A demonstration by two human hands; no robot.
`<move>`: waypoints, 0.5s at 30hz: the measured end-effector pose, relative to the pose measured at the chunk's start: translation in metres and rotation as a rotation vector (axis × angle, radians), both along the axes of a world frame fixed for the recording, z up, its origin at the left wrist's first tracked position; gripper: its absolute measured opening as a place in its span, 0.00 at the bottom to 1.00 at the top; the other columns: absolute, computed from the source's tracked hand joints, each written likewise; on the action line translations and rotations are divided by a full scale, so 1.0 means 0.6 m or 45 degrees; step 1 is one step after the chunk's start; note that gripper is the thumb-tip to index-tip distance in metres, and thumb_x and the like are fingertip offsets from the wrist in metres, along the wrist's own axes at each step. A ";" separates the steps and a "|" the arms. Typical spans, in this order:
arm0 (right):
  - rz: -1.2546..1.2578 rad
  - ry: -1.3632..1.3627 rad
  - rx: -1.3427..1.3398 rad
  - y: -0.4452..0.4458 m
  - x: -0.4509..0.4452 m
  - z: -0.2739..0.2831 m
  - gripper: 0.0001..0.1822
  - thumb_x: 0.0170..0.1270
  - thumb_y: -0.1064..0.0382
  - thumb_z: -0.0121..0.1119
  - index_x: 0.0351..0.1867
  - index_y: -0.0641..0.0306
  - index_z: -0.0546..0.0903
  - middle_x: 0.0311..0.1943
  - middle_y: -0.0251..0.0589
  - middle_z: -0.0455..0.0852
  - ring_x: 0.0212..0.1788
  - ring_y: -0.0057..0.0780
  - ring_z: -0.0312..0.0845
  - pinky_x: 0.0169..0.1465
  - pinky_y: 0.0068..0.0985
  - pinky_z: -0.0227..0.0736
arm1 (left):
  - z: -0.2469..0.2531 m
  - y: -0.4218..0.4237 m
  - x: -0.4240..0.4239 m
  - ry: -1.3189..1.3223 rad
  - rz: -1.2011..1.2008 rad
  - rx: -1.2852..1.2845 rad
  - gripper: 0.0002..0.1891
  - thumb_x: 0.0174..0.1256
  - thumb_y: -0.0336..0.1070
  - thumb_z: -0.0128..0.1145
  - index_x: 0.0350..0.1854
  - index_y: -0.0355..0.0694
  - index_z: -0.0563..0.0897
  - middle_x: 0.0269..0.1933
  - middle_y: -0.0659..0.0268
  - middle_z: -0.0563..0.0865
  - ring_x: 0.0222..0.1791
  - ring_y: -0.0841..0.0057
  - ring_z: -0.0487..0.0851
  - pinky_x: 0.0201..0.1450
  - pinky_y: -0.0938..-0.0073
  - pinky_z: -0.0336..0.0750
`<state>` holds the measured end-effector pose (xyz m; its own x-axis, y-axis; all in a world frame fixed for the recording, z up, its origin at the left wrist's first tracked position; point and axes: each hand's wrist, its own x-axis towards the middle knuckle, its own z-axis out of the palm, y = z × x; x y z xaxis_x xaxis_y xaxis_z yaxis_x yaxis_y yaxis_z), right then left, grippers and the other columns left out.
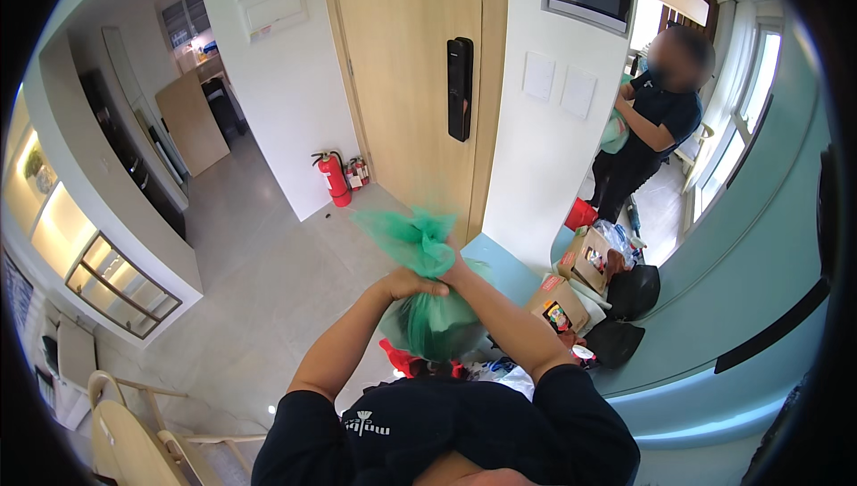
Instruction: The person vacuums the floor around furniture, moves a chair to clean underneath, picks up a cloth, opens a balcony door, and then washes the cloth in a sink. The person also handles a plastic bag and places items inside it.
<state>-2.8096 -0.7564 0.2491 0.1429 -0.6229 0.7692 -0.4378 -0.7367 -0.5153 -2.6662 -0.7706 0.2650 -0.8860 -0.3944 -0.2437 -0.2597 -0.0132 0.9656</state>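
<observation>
A translucent green plastic bag [435, 325], bulging with contents I cannot make out, hangs in front of my chest. My left hand [410, 284] grips its gathered neck from the left side. On the right of the neck, my right hand [455, 268] is closed on the same plastic, its fingers partly hidden by the bag. The loose top of the bag fans out above both hands, blurred at its upper edge. Below the bag, red material and clear plastic show in part.
Red fire extinguishers [335, 179] stand by the wooden door [415, 84]. At right, a cardboard box [557, 305] and black items sit against a mirror [629, 218], which reflects a person with a green bag. A wooden chair [127, 446] is at lower left.
</observation>
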 end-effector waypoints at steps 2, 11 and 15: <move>0.304 -0.104 0.152 0.004 0.030 0.035 0.15 0.55 0.65 0.62 0.46 0.61 0.81 0.42 0.47 0.84 0.44 0.42 0.81 0.46 0.34 0.75 | -0.019 0.030 -0.030 0.284 -0.041 -0.096 0.50 0.51 0.45 0.74 0.74 0.37 0.58 0.72 0.55 0.64 0.72 0.67 0.61 0.74 0.66 0.55; -0.016 0.352 0.399 -0.029 -0.068 0.139 0.11 0.62 0.59 0.59 0.41 0.61 0.78 0.28 0.55 0.81 0.33 0.54 0.76 0.37 0.37 0.72 | -0.013 0.091 -0.047 0.540 0.110 0.388 0.35 0.45 0.30 0.59 0.63 0.38 0.72 0.61 0.62 0.75 0.59 0.72 0.74 0.65 0.67 0.68; -0.245 0.447 0.473 -0.027 -0.121 0.141 0.12 0.62 0.57 0.58 0.42 0.60 0.79 0.29 0.55 0.83 0.35 0.56 0.79 0.39 0.41 0.73 | -0.041 0.052 -0.025 0.467 -0.090 0.443 0.30 0.47 0.31 0.61 0.59 0.34 0.74 0.55 0.62 0.79 0.56 0.71 0.77 0.61 0.68 0.71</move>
<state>-2.8825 -0.7726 0.3335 0.2080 -0.8838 0.4190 -0.7396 -0.4225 -0.5240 -2.6815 -0.7393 0.2405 -0.9596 -0.2809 -0.0181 0.0834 -0.3449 0.9349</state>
